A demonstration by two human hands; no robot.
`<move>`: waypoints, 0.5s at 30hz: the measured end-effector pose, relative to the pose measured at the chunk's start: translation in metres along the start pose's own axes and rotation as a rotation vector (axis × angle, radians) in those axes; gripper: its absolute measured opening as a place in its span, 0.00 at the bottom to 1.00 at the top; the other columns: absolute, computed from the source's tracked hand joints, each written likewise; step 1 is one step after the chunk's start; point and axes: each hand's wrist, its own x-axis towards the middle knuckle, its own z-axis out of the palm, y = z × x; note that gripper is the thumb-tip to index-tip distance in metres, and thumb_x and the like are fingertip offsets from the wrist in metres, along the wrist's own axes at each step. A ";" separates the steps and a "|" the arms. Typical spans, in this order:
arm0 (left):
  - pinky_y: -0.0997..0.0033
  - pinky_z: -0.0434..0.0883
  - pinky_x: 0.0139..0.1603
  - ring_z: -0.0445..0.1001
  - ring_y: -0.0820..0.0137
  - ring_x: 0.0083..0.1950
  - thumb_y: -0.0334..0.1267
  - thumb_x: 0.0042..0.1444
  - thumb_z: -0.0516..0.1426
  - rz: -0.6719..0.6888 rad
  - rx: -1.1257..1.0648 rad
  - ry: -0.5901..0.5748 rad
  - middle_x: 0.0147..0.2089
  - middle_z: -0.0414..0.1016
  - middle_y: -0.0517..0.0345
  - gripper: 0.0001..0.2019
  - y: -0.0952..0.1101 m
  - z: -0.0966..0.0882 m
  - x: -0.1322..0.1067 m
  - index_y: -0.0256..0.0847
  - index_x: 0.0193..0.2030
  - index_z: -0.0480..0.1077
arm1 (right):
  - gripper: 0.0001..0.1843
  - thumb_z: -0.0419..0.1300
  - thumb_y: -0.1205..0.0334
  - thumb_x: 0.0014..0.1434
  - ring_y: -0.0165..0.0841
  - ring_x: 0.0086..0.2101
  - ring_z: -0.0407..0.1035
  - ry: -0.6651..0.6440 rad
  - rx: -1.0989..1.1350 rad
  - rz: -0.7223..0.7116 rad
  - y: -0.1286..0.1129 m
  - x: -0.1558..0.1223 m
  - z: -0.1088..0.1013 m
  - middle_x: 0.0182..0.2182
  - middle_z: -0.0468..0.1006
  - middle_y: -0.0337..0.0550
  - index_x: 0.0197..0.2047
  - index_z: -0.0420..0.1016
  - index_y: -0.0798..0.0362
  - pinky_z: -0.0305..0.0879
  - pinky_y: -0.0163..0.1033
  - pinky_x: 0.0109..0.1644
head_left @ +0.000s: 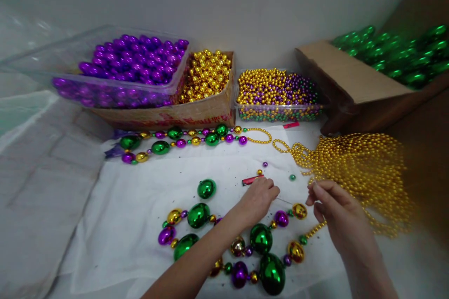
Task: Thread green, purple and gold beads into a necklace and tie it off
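A large bead necklace of green, purple and gold balls [260, 238] lies looped on the white cloth, partly hidden by my left forearm. My left hand [257, 200] is closed above it, beside a red stick-like piece [252, 180]. From its fingertips a thin string [282, 200] runs toward a gold ball [299, 210] at one end of the necklace. To the right, my right hand [338, 208] pinches thumb and forefinger together. A strand of small gold beads [315, 229] leads from the necklace's other end up to this hand, its end hidden there.
Behind stand a clear bin [180, 74] of purple balls, a carton [210, 110] of gold balls, a tray [280, 113] of small mixed beads and a box [351, 72] of green balls. Gold strands [361, 163] pile at right. A finished-looking necklace [160, 147] and loose green ball [206, 188] lie nearby.
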 end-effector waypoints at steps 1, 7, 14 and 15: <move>0.69 0.60 0.43 0.61 0.69 0.41 0.29 0.61 0.46 -0.025 -0.028 0.013 0.38 0.64 0.55 0.07 0.000 -0.003 -0.002 0.36 0.35 0.64 | 0.15 0.64 0.51 0.51 0.24 0.22 0.57 -0.009 -0.001 0.008 -0.002 -0.001 0.001 0.22 0.65 0.41 0.34 0.73 0.55 0.51 0.28 0.22; 0.73 0.60 0.40 0.65 0.72 0.39 0.32 0.58 0.51 -0.341 -0.499 0.161 0.36 0.68 0.57 0.04 -0.007 -0.027 -0.015 0.36 0.34 0.66 | 0.15 0.66 0.50 0.48 0.22 0.22 0.53 0.042 -0.060 0.027 -0.010 -0.007 0.010 0.25 0.64 0.41 0.33 0.74 0.52 0.48 0.27 0.21; 0.79 0.49 0.22 0.53 0.81 0.24 0.38 0.53 0.56 -0.652 -1.259 0.192 0.29 0.64 0.60 0.12 -0.008 -0.040 -0.028 0.35 0.42 0.70 | 0.10 0.59 0.53 0.56 0.28 0.24 0.61 -0.195 -0.331 -0.217 -0.030 -0.018 0.016 0.26 0.69 0.46 0.31 0.76 0.50 0.56 0.29 0.20; 0.79 0.46 0.21 0.51 0.82 0.22 0.40 0.53 0.56 -0.672 -1.329 0.186 0.28 0.63 0.60 0.13 -0.007 -0.040 -0.029 0.34 0.42 0.70 | 0.11 0.58 0.55 0.57 0.28 0.23 0.62 -0.301 -0.340 -0.232 -0.038 -0.021 0.018 0.26 0.68 0.46 0.29 0.75 0.51 0.57 0.30 0.19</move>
